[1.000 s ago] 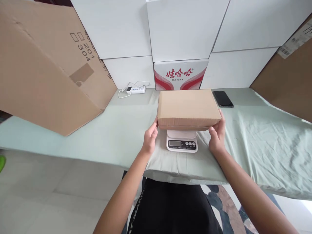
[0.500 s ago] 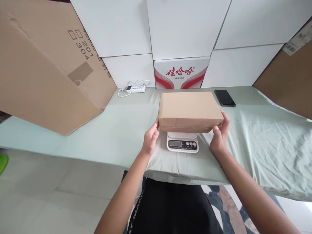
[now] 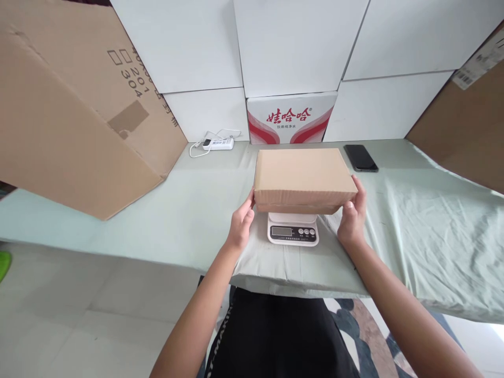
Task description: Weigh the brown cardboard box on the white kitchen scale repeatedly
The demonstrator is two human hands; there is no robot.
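A flat brown cardboard box rests on a small white digital scale near the front edge of a table covered with a pale green cloth. My left hand presses against the box's left end, fingers together. My right hand grips the box's right front corner, fingers up along its side. Only the scale's display and buttons show below the box.
A black phone lies behind the box to the right. A white power strip with its cable sits at the back left. Large brown cartons lean at both sides. White boxes and a red-printed carton line the back.
The box and both hands have stayed almost still on the scale; only a slight shift of the view and a small adjustment of my right hand.
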